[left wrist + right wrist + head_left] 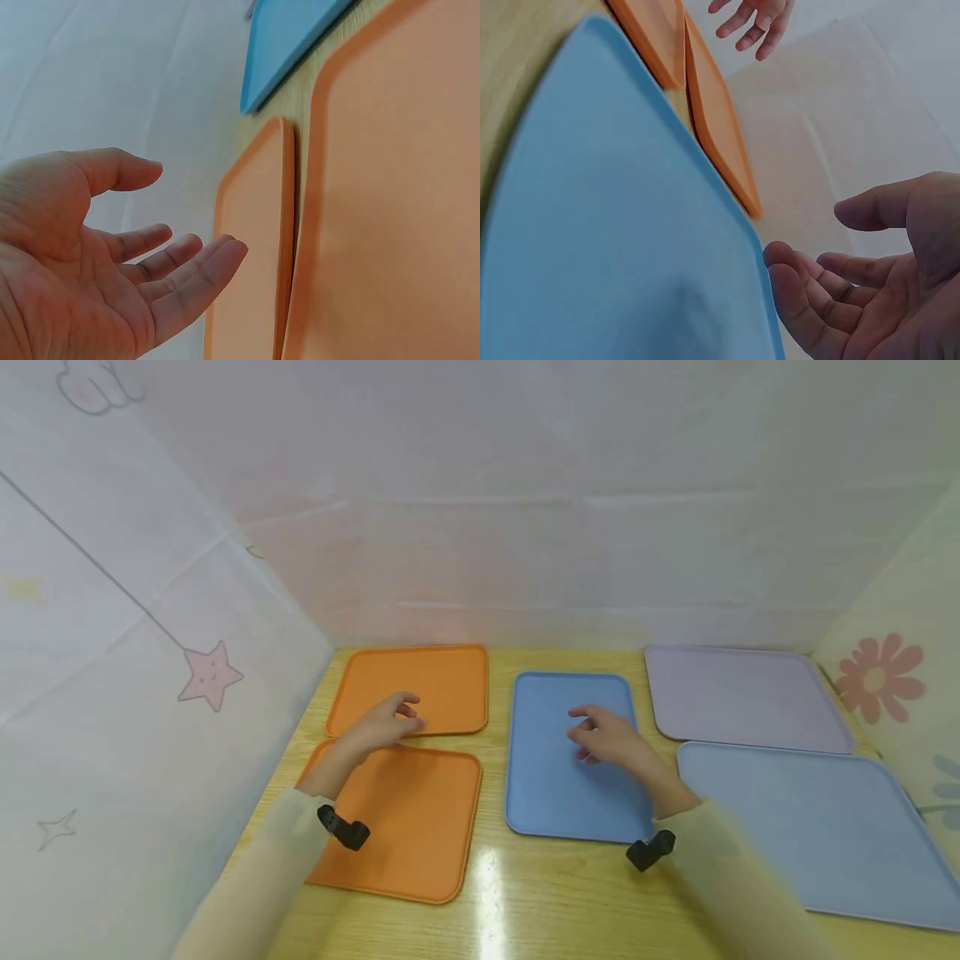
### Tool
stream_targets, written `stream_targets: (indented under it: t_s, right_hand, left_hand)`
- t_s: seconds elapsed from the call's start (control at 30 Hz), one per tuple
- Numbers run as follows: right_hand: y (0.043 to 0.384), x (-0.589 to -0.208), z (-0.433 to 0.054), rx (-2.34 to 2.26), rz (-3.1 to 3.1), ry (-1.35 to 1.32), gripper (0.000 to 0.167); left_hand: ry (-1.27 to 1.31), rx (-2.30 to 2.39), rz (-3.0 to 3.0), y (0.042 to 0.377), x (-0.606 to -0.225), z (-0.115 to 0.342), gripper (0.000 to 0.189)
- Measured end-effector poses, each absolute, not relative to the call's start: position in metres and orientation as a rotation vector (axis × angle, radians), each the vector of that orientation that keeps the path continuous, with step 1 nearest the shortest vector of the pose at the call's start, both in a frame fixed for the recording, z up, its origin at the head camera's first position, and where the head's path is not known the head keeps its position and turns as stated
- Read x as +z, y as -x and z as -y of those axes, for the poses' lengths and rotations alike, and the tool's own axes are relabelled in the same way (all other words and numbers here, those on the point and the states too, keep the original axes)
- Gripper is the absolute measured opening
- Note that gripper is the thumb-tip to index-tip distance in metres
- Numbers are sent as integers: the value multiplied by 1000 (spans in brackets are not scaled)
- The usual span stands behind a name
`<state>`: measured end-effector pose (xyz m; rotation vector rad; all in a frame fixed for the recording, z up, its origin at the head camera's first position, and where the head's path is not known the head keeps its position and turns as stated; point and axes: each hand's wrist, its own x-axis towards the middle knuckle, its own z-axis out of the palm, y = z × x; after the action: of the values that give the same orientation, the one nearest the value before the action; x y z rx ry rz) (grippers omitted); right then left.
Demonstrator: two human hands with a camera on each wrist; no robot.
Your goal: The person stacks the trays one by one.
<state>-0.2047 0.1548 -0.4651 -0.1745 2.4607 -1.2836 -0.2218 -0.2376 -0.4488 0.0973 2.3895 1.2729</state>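
Note:
My left hand [384,723] hovers over the seam between two orange trays, the back one [442,685] and the front one [408,835]. Its fingers are loosely bent with nothing between them, as the left wrist view also shows of the hand [105,262]. Over the blue tray [547,777] in the middle hangs my right hand [606,737], thumb and fingers relaxed and apart, holding nothing. In the right wrist view a soft shadow of that hand [877,292] falls on the blue tray [630,202].
At the back right lies a lilac tray [750,697], with a light blue tray [810,827] in front of it. All trays rest on a wooden table [555,902]. Pale printed cloth [480,543] walls in the back and both sides.

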Motion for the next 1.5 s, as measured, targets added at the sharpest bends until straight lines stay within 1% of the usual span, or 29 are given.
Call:
stream_targets:
  t_s: [0.3,0.57,0.83,1.07,1.27,1.5]
  right_hand:
    - [195,-470,-108,-1298,-2409,222,47]
    - [189,-476,-84,-1400,-2304,186,45]
    - [181,-477,-62,-1457,-2188,223,46]
    - [181,-483,-47,-1463,-2140,212,49]
    - [178,-487,-40,-1435,-2102,202,56]
    - [175,-492,-33,-1435,-2069,177,63]
  left_hand:
    - [18,1283,-2421,204,-448,294,68]
    - [91,1224,-2462,195,-449,332,68]
    - [174,1135,-2483,186,-461,367,71]
    - [276,1102,-2446,182,-470,384,70]
    - [298,1103,-2403,179,-481,389,68]
    - [305,1098,-2373,176,-483,389,70]
